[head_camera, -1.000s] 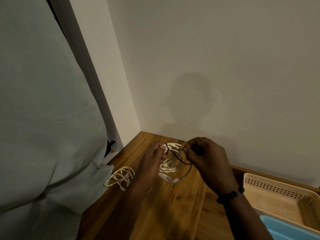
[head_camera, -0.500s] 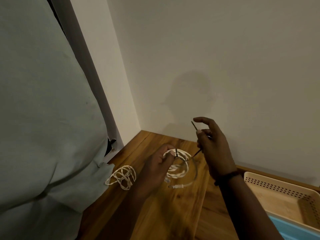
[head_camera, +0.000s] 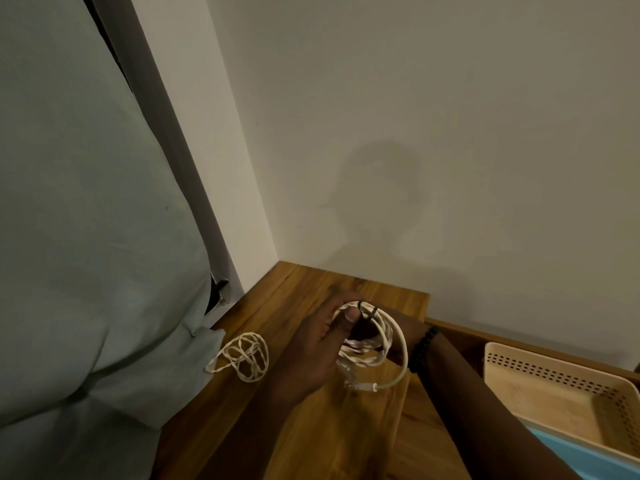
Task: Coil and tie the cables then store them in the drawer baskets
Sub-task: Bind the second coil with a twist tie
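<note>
My left hand [head_camera: 311,344] grips a coil of white cable [head_camera: 374,344] above the wooden top [head_camera: 311,427], with the thumb pressed on the upper loops. A thin dark tie [head_camera: 367,309] wraps the coil right beside that thumb. The cable's plug end [head_camera: 362,386] hangs below the coil. My right hand [head_camera: 408,323] lies behind the coil, and its fingers are mostly hidden by the loops. A black bead bracelet [head_camera: 423,344] sits on that wrist. A second, smaller white cable bundle [head_camera: 246,355] lies loose on the wood to the left.
A beige perforated basket [head_camera: 554,367] stands at the right, with a blue basket [head_camera: 575,455] in front of it. A large grey-green cushion [head_camera: 86,237] fills the left side. Walls meet in a corner just behind the wooden top.
My right hand, which was raised and pulling the dark tie upward, has dropped down behind the coil. The tie now sits close against the loops. My left hand kept its hold.
</note>
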